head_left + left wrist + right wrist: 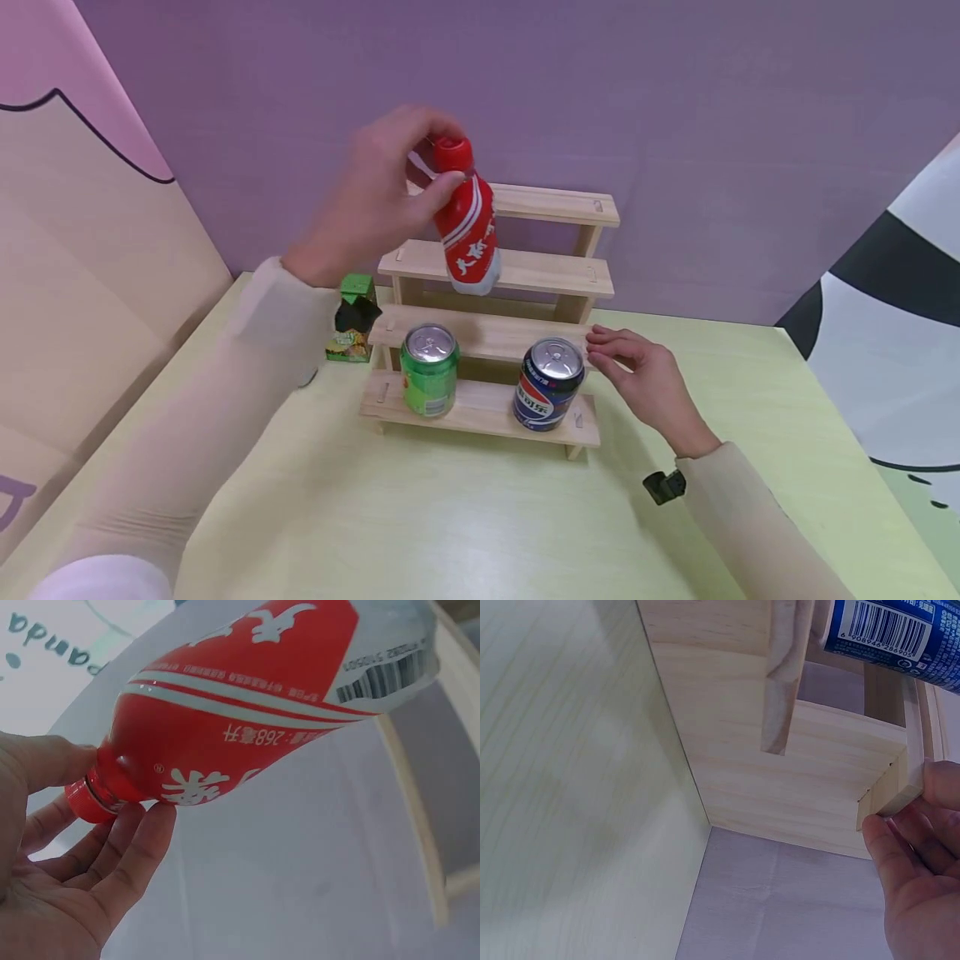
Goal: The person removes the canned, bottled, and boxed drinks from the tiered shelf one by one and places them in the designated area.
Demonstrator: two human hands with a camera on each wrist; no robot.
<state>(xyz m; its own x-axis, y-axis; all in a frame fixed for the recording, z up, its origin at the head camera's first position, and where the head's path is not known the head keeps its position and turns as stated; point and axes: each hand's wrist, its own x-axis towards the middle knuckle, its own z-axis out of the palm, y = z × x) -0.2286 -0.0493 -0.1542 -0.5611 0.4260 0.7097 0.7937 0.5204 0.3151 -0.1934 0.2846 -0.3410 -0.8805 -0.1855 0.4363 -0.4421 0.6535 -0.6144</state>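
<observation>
My left hand pinches a red plastic bottle by its neck, just under the red cap. The bottle hangs tilted in front of the upper steps of a wooden tiered shelf, its base clear of the boards as far as I can tell. In the left wrist view the bottle shows white stripes, white lettering and a barcode. At the right end of the second step from the bottom, my right hand holds the board's edge. The right wrist view has the thumb and fingers around that board end.
On the lowest step stand a green can at the left and a dark blue cola can at the right. A green box sits left of the shelf on the pale table. Behind rises a purple wall.
</observation>
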